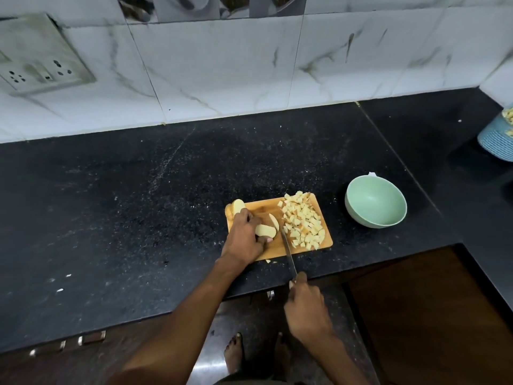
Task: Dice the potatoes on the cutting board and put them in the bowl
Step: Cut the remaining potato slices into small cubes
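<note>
A small wooden cutting board point(269, 208) lies on the black counter. Its right half carries a heap of diced potato point(302, 220). My left hand point(244, 237) holds a potato slice point(265, 230) on the board's left part, with a second slice point(274, 221) leaning beside it and a larger potato piece point(238, 206) behind my fingers. My right hand point(305, 307) grips the handle of a knife point(287, 248), whose tip rests on the board just right of the held slice. The pale green bowl point(358, 218) stands to the right of the board with nothing in it.
A blue ribbed bowl point(497, 140) with potato pieces sits at the far right edge. Potato scraps point(270, 261) lie on the counter point(138, 207) by the board's front edge. A socket plate point(41, 68) hangs on the tiled wall. My bare feet point(236, 354) show below the counter edge.
</note>
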